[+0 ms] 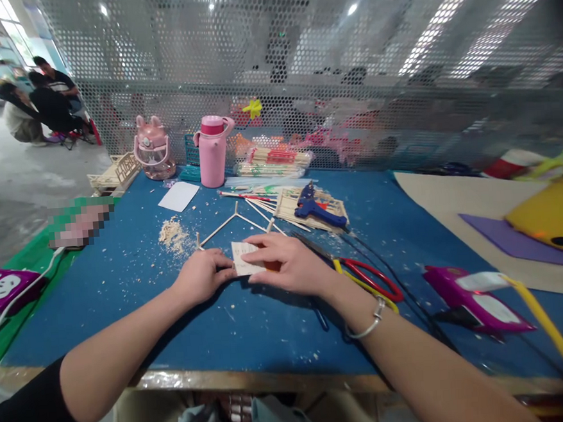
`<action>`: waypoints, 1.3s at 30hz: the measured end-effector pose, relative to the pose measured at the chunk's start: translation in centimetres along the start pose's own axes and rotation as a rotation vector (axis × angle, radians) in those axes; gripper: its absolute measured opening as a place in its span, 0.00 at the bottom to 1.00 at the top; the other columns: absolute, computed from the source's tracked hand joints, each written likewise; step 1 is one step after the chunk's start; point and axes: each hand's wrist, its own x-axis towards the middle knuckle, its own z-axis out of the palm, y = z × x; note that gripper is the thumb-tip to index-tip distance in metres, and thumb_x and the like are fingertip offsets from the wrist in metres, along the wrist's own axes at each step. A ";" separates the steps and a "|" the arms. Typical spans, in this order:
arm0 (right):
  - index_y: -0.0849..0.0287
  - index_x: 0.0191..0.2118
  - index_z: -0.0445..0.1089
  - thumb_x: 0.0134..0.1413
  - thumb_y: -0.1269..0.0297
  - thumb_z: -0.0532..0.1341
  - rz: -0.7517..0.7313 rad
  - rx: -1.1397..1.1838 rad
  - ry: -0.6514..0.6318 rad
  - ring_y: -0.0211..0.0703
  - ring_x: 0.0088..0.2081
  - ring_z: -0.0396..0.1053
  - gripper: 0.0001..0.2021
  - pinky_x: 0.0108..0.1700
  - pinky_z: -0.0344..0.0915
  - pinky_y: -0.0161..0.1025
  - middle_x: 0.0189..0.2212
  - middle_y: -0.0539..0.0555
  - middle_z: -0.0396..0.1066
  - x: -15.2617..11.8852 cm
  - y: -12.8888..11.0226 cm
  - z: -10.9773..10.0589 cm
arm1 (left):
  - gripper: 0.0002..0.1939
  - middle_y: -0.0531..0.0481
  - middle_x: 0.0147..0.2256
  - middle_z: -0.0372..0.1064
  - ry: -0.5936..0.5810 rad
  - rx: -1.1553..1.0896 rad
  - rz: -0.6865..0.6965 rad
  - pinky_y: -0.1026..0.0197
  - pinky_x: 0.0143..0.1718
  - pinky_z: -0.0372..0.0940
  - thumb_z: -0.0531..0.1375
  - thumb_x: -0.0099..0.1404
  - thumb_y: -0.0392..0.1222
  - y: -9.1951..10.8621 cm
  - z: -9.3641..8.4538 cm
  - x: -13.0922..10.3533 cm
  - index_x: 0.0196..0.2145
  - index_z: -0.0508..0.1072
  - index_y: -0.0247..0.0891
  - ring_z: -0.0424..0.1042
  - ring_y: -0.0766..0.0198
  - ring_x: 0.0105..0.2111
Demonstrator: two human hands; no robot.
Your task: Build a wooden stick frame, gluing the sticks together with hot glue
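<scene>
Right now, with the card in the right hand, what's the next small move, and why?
Probably lift the pale printed card slightly with the right hand, leaving the left hand where it is. Card and hands cover the area just in front of the stick frame, whose far corner shows plainly; a small lift might expose what's hidden.

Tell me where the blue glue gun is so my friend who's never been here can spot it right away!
Start at the big blue table and look just past the right hand. There, a flat bundle of pale wooden sticks lies with the glue gun on top. It's shaped like a toy pistol, dark blue against the pale wood.
</scene>
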 end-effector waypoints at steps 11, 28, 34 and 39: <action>0.57 0.41 0.73 0.46 0.57 0.63 -0.079 -0.052 -0.038 0.46 0.46 0.67 0.15 0.46 0.63 0.44 0.46 0.60 0.69 0.5 0.1 0.6 | 0.11 0.50 0.28 0.72 0.014 0.048 -0.022 0.66 0.30 0.60 0.55 0.60 0.42 -0.3 0.1 -0.1 0.31 0.78 0.41 0.69 0.64 0.29; 0.57 0.42 0.73 0.48 0.56 0.61 -0.132 -0.077 -0.043 0.46 0.45 0.67 0.16 0.46 0.62 0.45 0.48 0.60 0.68 0.5 -0.2 0.8 | 0.11 0.48 0.32 0.73 -0.003 0.006 -0.008 0.65 0.33 0.62 0.55 0.60 0.43 -0.4 0.0 0.1 0.33 0.77 0.41 0.70 0.62 0.32; 0.56 0.42 0.73 0.49 0.56 0.61 -0.109 -0.068 -0.043 0.46 0.45 0.67 0.16 0.46 0.62 0.45 0.48 0.59 0.68 0.6 -0.4 0.7 | 0.11 0.49 0.31 0.72 0.000 0.027 0.002 0.65 0.32 0.61 0.54 0.60 0.42 -0.4 0.0 0.0 0.33 0.77 0.41 0.70 0.63 0.31; 0.59 0.41 0.73 0.50 0.58 0.61 0.003 -0.060 0.024 0.46 0.45 0.67 0.14 0.46 0.63 0.45 0.45 0.61 0.70 0.3 0.3 0.5 | 0.11 0.50 0.27 0.71 -0.003 0.057 -0.014 0.65 0.30 0.60 0.57 0.60 0.45 -0.4 -0.1 0.0 0.30 0.78 0.40 0.68 0.64 0.28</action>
